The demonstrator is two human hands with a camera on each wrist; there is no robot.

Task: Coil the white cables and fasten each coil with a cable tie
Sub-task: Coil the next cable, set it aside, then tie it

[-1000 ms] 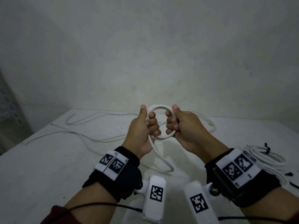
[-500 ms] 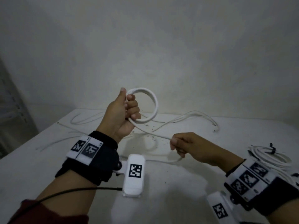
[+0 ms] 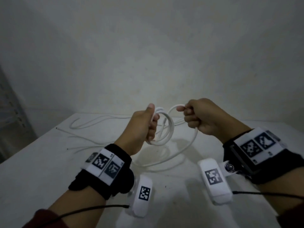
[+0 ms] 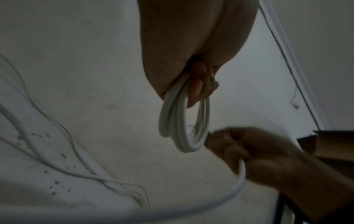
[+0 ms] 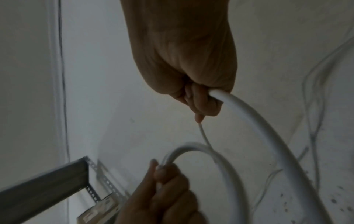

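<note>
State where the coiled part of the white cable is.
In the head view, centre, the coil hangs above the table, gripped by the left hand, beside the right hand.

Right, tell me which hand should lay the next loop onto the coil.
Right. The right hand grips the free run of cable, while the left hand holds the coil together and can't let go.

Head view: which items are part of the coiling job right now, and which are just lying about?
In the job:
- left hand, gripping the coil
- right hand, gripping the free run of white cable

Lying about:
- loose white cables on the table
- metal shelving, beside the table
</note>
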